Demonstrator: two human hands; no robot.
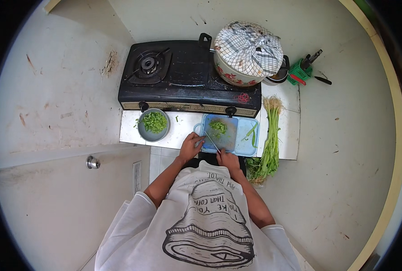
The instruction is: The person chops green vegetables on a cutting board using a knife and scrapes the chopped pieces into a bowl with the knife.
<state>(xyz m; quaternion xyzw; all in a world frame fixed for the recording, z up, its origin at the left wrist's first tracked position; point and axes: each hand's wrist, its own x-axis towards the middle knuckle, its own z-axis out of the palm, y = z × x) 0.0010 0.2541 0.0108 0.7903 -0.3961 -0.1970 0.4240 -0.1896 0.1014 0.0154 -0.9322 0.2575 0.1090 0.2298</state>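
Note:
My right hand is closed around the handle of a kitchen knife, whose blade points up and left over a blue plastic cutting board. At the board's left edge is my left hand, its fingertips close to the blade's tip; whether they pinch something is too small to tell. Chopped greens lie on the board's darker part, and a few loose green leaves on its lighter right part. More chopped greens fill part of a grey bowl on the left.
A black two-burner gas stove stands behind the board, with a cloth-covered floral pot on its right side. Long leafy stalks with roots lie at the right, overhanging the white tiled counter. A green basket holds utensils.

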